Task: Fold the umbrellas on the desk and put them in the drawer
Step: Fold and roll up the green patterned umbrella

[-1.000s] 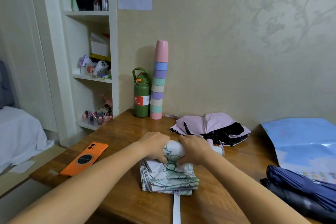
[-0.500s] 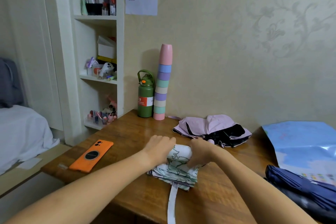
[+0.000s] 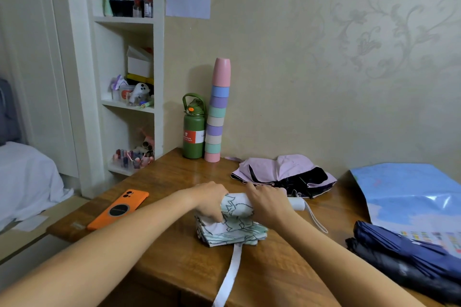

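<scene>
A white umbrella with green line drawings [image 3: 233,228] lies on the wooden desk [image 3: 262,271], its canopy partly rolled around the shaft. My left hand [image 3: 212,200] grips the left end of the roll. My right hand [image 3: 268,203] clasps the roll near the white handle [image 3: 296,203], whose wrist loop trails to the right. The umbrella's white closing strap [image 3: 230,274] hangs over the desk's front edge. A pink umbrella with black lining [image 3: 284,172] lies crumpled behind. A navy umbrella [image 3: 409,256] lies folded at the right. No drawer is in view.
An orange phone [image 3: 118,208] lies near the desk's left corner. A green bottle [image 3: 193,129] and a stack of pastel cups [image 3: 218,112] stand by the wall. A blue plastic sheet [image 3: 409,194] covers the right side. White shelves [image 3: 129,104] stand to the left.
Both hands have rolled the canopy further around the shaft, so less loose fabric lies flat in front of them. The handle and its wrist loop now show right of my right hand.
</scene>
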